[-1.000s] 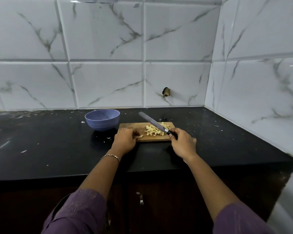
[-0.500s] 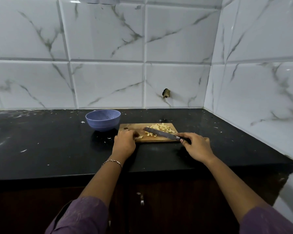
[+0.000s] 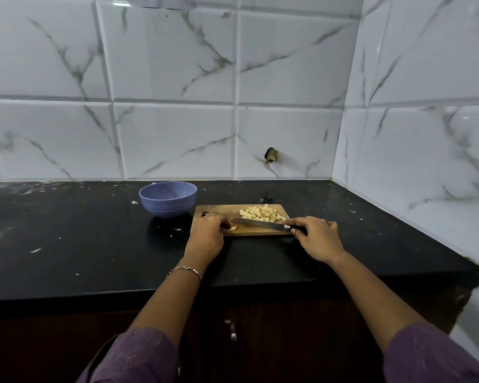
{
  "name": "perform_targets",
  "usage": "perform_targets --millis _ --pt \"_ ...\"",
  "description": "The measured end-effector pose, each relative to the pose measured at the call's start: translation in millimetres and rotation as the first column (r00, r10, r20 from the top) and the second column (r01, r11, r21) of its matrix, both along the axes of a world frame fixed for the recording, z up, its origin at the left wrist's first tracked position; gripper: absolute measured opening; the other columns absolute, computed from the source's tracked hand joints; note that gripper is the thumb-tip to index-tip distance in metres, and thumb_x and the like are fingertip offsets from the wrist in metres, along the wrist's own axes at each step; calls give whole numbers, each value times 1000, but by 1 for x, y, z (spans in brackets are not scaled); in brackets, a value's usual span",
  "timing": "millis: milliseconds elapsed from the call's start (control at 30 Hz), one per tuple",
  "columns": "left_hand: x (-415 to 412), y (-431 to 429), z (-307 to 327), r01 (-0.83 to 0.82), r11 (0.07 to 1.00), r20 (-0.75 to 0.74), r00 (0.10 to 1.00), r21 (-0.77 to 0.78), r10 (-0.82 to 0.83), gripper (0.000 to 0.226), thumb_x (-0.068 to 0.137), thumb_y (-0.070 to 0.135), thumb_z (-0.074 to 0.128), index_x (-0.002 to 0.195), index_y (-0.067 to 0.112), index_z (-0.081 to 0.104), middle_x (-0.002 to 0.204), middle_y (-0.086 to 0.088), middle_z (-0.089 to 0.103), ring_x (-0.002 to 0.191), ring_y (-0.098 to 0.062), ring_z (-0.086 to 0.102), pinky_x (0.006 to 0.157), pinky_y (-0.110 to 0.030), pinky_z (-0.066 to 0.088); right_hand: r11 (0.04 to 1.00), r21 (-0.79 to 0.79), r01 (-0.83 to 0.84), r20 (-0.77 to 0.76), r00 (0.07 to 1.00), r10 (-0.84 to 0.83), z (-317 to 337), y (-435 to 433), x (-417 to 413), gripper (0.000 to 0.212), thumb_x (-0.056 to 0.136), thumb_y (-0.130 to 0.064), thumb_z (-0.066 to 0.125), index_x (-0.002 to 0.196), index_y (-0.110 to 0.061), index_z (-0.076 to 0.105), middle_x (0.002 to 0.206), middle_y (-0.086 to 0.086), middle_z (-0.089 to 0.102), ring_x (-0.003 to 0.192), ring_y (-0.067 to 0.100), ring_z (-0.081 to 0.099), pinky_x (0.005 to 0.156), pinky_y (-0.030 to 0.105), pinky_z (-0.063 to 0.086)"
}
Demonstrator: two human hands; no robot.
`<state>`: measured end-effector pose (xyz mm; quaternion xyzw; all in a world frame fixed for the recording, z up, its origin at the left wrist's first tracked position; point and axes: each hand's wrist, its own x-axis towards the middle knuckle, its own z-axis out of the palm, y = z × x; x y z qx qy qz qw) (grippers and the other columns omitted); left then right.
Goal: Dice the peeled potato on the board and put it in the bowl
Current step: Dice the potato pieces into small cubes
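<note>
- The step in hand is the dicing, and it looks close to its end: most of the potato is already cut.
- The diced potato (image 3: 260, 212) lies as a heap of pale cubes on the far right part of the wooden cutting board (image 3: 219, 210), which sits on the black bench (image 3: 67, 233).
- One small potato piece (image 3: 233, 229) is left near the board's front edge, at its left.
- The left hand (image 3: 207, 232) has its grip curled down on that piece, fingertips pinning it to the board.
- The right hand (image 3: 317, 236) has its grip clamped round the dark handle of the kitchen knife (image 3: 257, 224).
- The blade lies low across the board, pointing left, its tip just beside the pinned piece and its edge in front of the heap.
- The blue bowl (image 3: 168, 199) stands on the bench just beside the board's far left corner. No potato can be seen in it from this angle.
- The next move, as I judge it, is a few short cuts through the pinned piece, with the left fingertips tucked back from the blade because the piece is small.
- After that the cubes need gathering and carrying left into the bowl. Sweeping with the flat of the blade would keep bits off the bench.
</note>
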<state>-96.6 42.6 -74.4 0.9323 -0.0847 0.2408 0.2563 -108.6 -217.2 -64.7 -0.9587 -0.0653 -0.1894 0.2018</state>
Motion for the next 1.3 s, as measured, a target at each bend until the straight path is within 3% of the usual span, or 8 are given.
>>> perform_targets --millis 600,800,1300 --pt "6 1 0 6 998 -52 999 -66 -9 24 96 6 57 105 20 74 114 -1 67 99 -14 61 84 -21 44 1000 27 -9 -25 1000 10 1 9 29 33 101 -23 54 127 -41 63 126 -5 50 123 16 47 110 43 19" --pt "8 1 1 5 997 -60 998 -78 -10 23 95 7 58 102 21 74 112 1 68 101 -14 60 89 -24 46 999 35 -16 -16 1000 16 0 10 34 32 101 -22 54 126 -41 63 126 -5 49 123 16 47 110 43 17" --pt "12 0 -2 3 998 -58 998 -69 -7 22 94 8 58 102 21 74 109 3 68 99 -12 60 85 -21 45 999 26 -27 12 1000 26 -1 18 48 33 101 -21 54 127 -39 63 128 -4 48 123 16 46 111 44 17"
